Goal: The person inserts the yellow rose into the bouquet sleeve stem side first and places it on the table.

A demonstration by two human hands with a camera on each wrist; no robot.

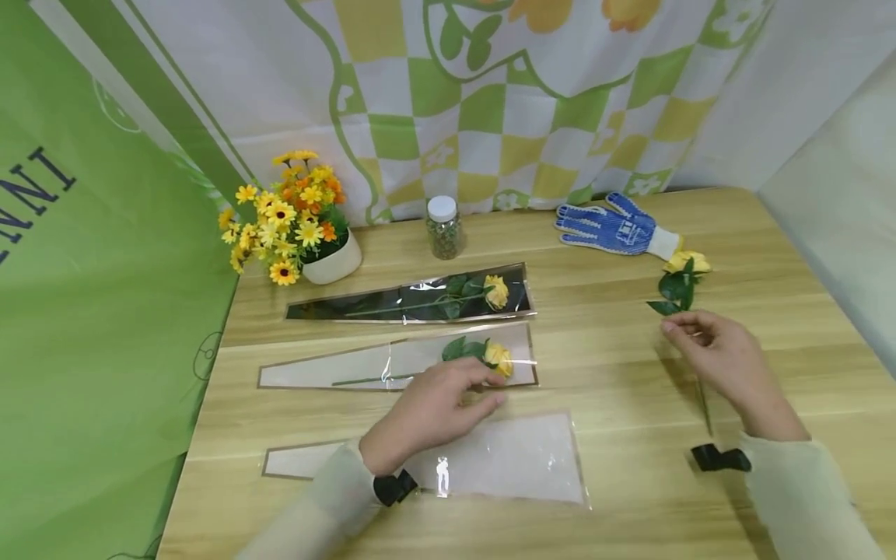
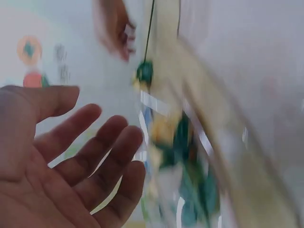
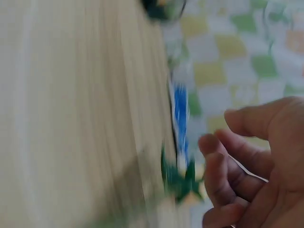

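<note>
My left hand [image 1: 444,400] hovers palm down, fingers loosely bent, over a pale flower sleeve [image 1: 294,376] with a yellow rose [image 1: 499,358] inside. Nothing lies in its grasp in the left wrist view. Nearer the body is another pale sleeve [image 1: 518,459], partly hidden by the left arm. At the right, my right hand [image 1: 724,362] is over the stem of a loose yellow rose [image 1: 687,262]. Its thumb and fingers are loosely curled, and the right wrist view shows a gap between them, with the blurred rose leaves [image 3: 183,183] beyond.
Behind lies a black sleeve [image 1: 329,309] with another yellow rose [image 1: 496,292]. Along the table's back stand a pot of artificial flowers [image 1: 332,264] and a white-lidded jar [image 1: 444,229]. A blue glove [image 1: 616,229] lies behind the loose rose.
</note>
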